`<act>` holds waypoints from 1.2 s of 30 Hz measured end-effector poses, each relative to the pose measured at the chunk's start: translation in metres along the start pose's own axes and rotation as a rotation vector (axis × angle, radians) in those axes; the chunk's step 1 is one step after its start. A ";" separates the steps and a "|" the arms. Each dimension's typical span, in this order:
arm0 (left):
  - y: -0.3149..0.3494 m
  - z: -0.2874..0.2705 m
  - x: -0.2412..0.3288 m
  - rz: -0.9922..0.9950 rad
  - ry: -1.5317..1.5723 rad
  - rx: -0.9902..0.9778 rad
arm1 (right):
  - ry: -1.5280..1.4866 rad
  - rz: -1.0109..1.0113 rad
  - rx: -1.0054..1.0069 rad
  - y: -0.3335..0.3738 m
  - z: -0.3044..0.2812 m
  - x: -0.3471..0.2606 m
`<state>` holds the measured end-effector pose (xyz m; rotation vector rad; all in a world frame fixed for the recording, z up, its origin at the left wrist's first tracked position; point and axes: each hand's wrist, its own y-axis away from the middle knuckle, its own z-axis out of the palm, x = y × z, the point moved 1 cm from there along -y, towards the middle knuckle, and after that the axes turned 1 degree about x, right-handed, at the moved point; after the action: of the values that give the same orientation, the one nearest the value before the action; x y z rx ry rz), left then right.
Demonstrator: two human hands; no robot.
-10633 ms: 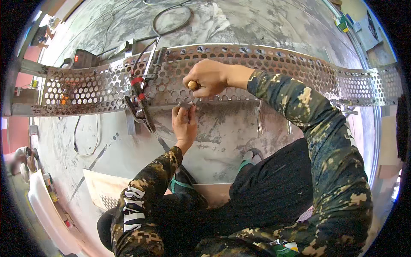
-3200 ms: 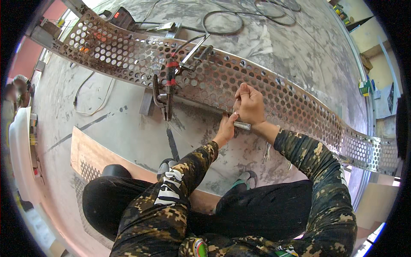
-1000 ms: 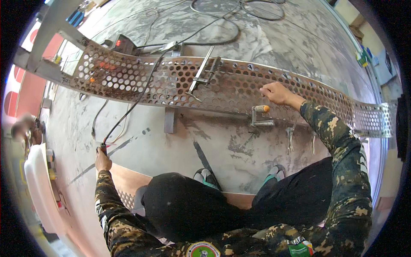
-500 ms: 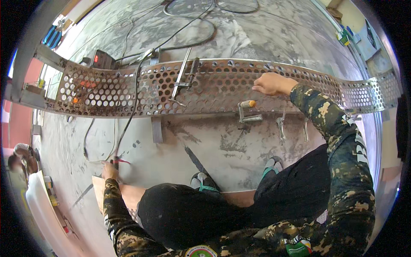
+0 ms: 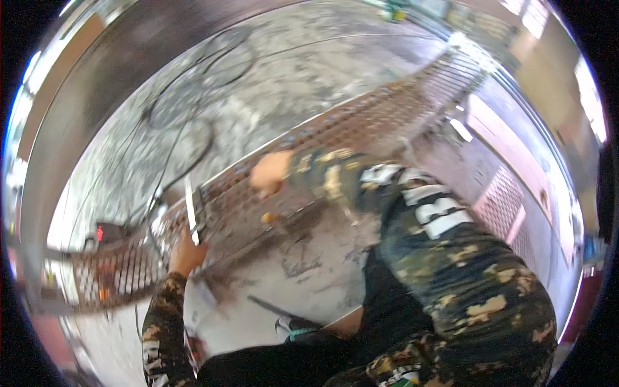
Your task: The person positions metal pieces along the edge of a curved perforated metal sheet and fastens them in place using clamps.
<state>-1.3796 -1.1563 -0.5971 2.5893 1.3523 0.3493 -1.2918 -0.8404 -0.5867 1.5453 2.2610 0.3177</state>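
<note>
Silver-grey steel bar clamp point(image 5: 191, 203): I have it on the left part of the rust-brown perforated metal strip point(image 5: 374, 116), its bar pointing away from the wearer. Nearest lie the black-trousered legs point(image 5: 277, 367), then the mottled grey floor point(image 5: 335, 284). Room for sideways movement runs there, up to the strip's slanting near edge. My left hand point(image 5: 187, 256) has just come up from low on the left and now meets the clamp's lower end; I judge the work has shifted to that clamp. Blur hides whether those fingers have closed on it. A rounded orange-yellow knob point(image 5: 267, 218) stands near that edge, an obstacle between both hands. Past it, my right hand point(image 5: 271, 173) is curled above the strip; I cannot tell whether it holds anything. Beyond the bright far edge, a looped black cable point(image 5: 211, 142) limits reach.
</note>
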 end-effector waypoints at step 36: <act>-0.097 -0.010 0.002 -0.259 1.310 0.377 | -0.969 0.288 0.726 -0.075 -0.060 -0.037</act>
<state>-1.4569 -1.0999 -0.6150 2.2972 2.1852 2.1498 -1.3690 -0.9004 -0.5550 1.7676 1.3982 -1.0673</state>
